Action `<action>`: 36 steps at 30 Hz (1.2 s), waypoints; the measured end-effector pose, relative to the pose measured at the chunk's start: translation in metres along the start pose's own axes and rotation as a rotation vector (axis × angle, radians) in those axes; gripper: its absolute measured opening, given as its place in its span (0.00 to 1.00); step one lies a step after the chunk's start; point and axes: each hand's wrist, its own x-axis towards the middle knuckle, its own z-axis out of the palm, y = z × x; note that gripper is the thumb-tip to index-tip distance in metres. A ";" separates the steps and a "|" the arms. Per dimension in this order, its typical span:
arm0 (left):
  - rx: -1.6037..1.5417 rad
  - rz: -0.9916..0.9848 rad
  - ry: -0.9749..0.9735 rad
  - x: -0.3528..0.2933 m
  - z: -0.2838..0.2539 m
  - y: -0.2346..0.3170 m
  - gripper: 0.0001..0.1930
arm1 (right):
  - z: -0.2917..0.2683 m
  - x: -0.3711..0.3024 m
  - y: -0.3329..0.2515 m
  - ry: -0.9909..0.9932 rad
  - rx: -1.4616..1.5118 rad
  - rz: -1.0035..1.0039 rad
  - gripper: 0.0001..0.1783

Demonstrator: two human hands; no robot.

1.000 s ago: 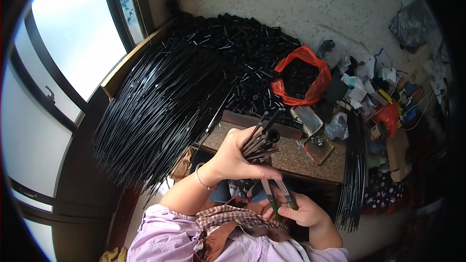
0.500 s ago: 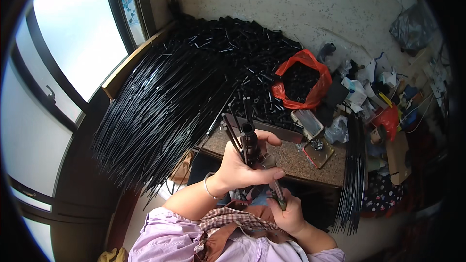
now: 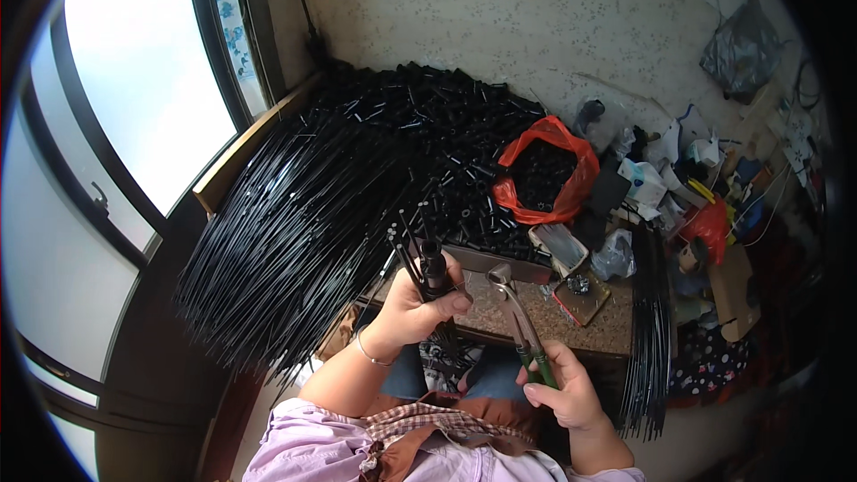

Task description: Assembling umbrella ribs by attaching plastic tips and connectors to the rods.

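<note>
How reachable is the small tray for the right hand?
Probably yes: nothing visible stands between the right hand and the small tray on the table, though the hand is holding pincers.

A bright window (image 3: 156, 71) stands left of a speckled wall (image 3: 402, 27) and brown table (image 3: 616, 319).

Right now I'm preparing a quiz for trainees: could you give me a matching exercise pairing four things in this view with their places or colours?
Things:
1. Green-handled pincers
2. Black bundle
3. Open bag holding small black pieces
4. Hanging bag, upper right

Places or colours:
A. Grey
B. In the left hand
C. Red
D. In the right hand

Pairs: 1-D; 2-B; 3-C; 4-A
</note>
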 end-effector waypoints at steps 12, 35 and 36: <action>-0.033 -0.065 -0.095 -0.008 0.003 0.002 0.20 | -0.007 0.002 -0.052 0.152 -1.757 -1.016 0.10; 0.035 -0.139 0.008 -0.001 0.020 0.019 0.10 | 0.001 0.023 0.020 -0.548 -0.356 0.151 0.19; 0.115 -0.114 0.032 -0.001 0.019 0.018 0.10 | 0.003 0.025 0.012 -0.207 -0.684 -0.279 0.21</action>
